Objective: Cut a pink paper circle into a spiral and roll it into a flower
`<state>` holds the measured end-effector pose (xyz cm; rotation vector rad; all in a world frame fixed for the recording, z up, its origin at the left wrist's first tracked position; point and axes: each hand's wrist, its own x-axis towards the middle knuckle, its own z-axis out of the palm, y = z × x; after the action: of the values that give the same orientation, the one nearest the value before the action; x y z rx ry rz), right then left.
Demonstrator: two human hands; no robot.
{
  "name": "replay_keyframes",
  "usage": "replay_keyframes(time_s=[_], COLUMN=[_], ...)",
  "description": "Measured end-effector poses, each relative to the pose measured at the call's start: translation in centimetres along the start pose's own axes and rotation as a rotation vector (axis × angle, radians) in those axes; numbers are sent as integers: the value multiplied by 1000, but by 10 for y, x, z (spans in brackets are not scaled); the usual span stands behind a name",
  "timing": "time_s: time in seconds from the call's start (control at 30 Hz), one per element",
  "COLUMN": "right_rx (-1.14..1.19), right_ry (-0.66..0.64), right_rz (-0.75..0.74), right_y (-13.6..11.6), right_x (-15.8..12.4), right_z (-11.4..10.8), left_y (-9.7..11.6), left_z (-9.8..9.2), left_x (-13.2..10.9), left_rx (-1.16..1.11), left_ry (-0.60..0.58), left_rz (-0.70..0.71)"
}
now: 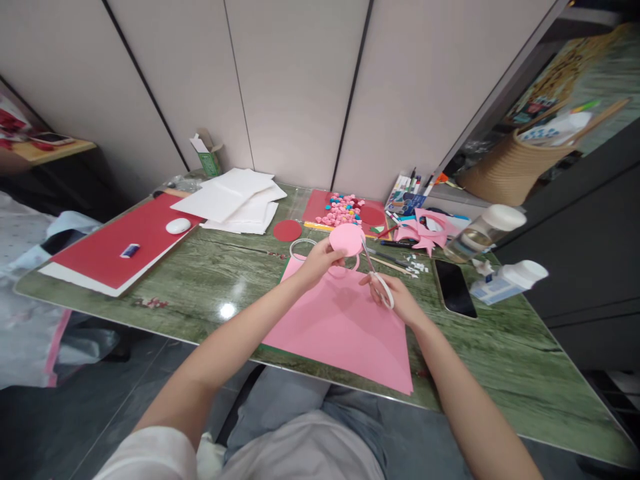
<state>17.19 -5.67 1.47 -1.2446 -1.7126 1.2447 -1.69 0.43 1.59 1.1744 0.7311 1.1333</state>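
My left hand [320, 259] pinches the lower left edge of a round pink paper disc [346, 239], held up above the table. In my right hand [395, 297] is a pair of scissors [383, 288] with white handles, its blades reaching up to the disc's right edge. A narrow curl of pink paper [355, 263] hangs just below the disc. Beneath both hands lie large pink paper sheets [345, 333] with a green edge showing under them. A white ring [302, 248] lies on the table just left of the disc.
A red paper circle [287, 231], pink and blue beads [340, 212] and pink scraps [423, 231] lie behind. White sheets [235, 193] and red paper [125, 243] are on the left. A phone [455, 288], a bottle [485, 233] and a white container [510, 283] are on the right.
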Motion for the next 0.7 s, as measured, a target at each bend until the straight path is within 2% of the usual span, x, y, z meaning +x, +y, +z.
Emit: replay_keyframes(time_s=[0.3, 0.43, 0.7], right_rx=[20, 38, 39], right_ry=[-1, 1, -4], right_rz=[16, 6, -16], right_y=[0, 3, 6], right_x=[0, 1, 1], right_z=[1, 1, 1], left_y=[5, 5, 5], left_z=[1, 3, 3], left_x=[-2, -3, -2], left_rx=[199, 231, 258], left_ry=[-15, -49, -35], left_rz=[12, 0, -2])
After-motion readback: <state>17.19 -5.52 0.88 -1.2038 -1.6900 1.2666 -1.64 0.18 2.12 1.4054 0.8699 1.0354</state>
